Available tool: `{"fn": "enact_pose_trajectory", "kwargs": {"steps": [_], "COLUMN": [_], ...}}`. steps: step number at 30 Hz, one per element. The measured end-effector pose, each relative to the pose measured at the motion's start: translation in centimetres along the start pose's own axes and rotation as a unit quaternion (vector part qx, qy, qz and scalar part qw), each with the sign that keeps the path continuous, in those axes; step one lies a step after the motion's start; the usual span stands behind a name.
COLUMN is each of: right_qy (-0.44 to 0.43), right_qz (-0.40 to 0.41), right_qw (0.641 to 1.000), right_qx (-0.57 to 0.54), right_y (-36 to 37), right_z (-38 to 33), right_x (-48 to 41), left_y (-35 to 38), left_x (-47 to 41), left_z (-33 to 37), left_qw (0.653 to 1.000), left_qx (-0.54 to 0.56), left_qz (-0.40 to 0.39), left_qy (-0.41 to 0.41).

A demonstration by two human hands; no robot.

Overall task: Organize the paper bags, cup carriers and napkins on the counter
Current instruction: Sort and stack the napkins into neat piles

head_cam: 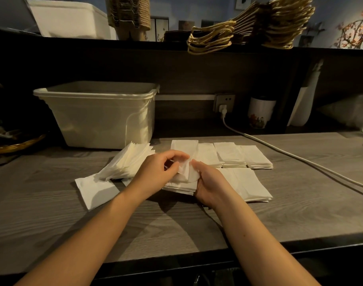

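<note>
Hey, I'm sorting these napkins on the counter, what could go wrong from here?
The fanned, leaning pile beside your left hand might slide apart if nudged. The thin napkin pinched by that hand and your right hand could tear if pulled hard. The neat back stacks lie near the white cable; a snag on it may scatter them.

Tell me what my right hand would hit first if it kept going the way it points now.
Probably the left hand, whose fingertips meet it on the napkin that both pinch. The right hand points away and slightly left; past that lies the rear napkin stack. Depth is unclear.
</note>
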State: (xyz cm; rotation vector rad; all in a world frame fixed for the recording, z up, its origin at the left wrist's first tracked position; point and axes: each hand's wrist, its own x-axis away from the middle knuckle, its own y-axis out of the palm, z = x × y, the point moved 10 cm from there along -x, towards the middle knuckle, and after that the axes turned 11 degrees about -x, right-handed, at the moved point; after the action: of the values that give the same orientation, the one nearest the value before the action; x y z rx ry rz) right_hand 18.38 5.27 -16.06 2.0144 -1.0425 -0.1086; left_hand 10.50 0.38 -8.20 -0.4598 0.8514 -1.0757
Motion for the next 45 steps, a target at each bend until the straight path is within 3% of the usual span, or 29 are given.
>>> {"fn": "enact_pose_trajectory", "kwargs": {"steps": [9,21,26,35,38,45], "right_qy": [-0.001,-0.021,-0.005,-0.001,0.006,0.019], "right_qz": [0.004,-0.002,0.005,0.018,0.021,-0.013], "right_qw": [1.000,0.999,1.000,1.000,1.000,0.997], "right_qx": [0.029,0.039,0.000,-0.023,0.002,0.070], "right_y": [-0.5,-0.4,-0.5,-0.4,-0.4,0.4], "right_z": [0.1,0.1,0.0,-0.2,0.0,0.5], "right_x": [-0.4,-0.9,-0.7,-0.5,-0.4,0.0], "left_y": [0.0,1.1,0.3,-0.9,-2.3,-1.3], "left_x": [0.0,0.0,-0.2,-0.1,-0.3,-0.4], "left_z": [0.5,1.5,0.8,-0.3,-1.2,-1.8], "left_qw": [1.000,0.985,0.998,0.998,0.996,0.987], "left_qx": [0.019,-0.157,-0.058,-0.058,-0.002,0.134], "left_qz": [0.006,-0.016,0.005,0.023,0.074,0.046], "left_qy": [0.018,0.063,0.026,-0.007,-0.050,-0.080]}}
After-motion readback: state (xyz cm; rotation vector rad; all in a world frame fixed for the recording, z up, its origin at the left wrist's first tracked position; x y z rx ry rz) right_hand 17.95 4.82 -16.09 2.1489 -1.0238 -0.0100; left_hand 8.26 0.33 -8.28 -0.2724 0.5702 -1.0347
